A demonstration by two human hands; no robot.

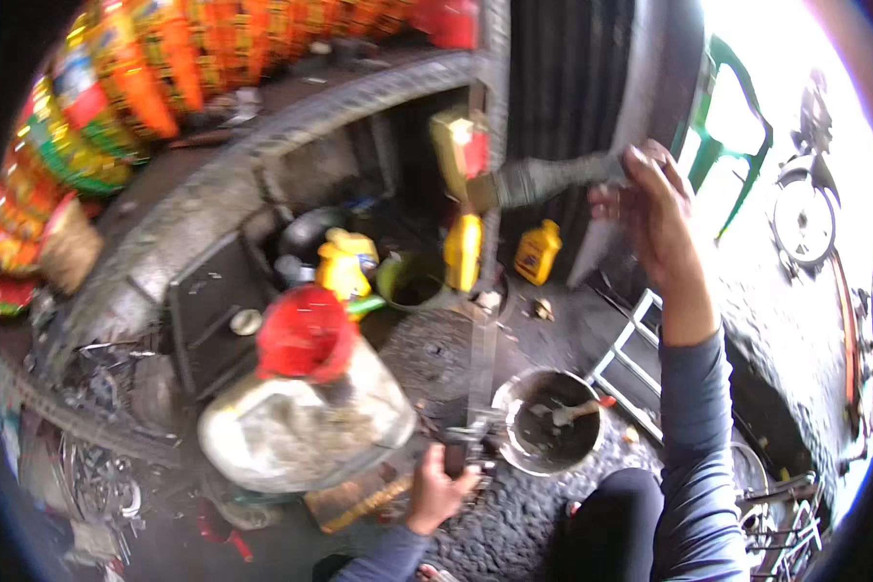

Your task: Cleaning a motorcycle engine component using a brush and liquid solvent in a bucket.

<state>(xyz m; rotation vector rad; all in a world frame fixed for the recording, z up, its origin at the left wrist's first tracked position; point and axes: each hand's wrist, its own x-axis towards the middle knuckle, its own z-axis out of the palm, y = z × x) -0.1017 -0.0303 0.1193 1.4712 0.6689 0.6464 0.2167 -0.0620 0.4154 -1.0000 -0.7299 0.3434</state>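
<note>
My right hand (658,193) is raised at the upper right, gripping a blurred grey club-like tool (560,180). The tool points left and has a brownish end; its exact kind cannot be told. Low in the middle, my left hand (440,489) curls around a small dark part (456,458). Just above that part, a pale flat metal bar (480,371) runs upward, and blur hides how the two join. To the right of my left hand is a round metal basin (549,422) of dark liquid. A brush with a red-tipped handle (582,412) rests in it.
Left of my left hand, a red bucket (307,335) stands on a grimy white plastic container (298,429). Behind are yellow bottles (538,252) and a tyre-edged shelf (211,164) with orange packets (211,51). A metal frame (629,356), green chair (727,124) and motorcycle wheel (804,218) are right.
</note>
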